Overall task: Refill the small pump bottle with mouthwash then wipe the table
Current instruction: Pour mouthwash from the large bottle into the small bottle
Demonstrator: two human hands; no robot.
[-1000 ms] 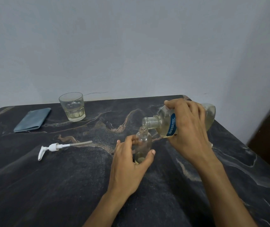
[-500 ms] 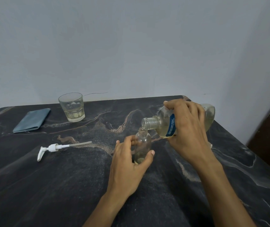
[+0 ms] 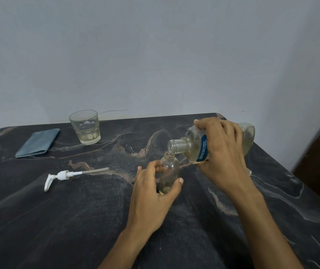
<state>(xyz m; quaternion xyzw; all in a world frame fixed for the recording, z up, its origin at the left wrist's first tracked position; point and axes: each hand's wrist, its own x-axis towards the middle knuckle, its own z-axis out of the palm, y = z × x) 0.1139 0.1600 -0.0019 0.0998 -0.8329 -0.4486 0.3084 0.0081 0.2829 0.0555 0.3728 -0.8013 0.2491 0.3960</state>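
Mouthwash going into the small pump bottle, centre-right of the frame.

The left hand [image 3: 155, 193] curls round the upright small pump bottle [image 3: 169, 171] on the table [image 3: 58, 220]. The right hand [image 3: 223, 152] grips the mouthwash bottle [image 3: 194, 148], tipped nearly flat, its long axis running right to left, its mouth just above the small neck. The pump head [image 3: 66, 175] lies well to the left, nearer the left hand; the blue cloth [image 3: 39, 142] sits upper left.

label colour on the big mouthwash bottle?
Blue with white lettering, on the mouthwash bottle gripped by the right hand; the head view shows it.
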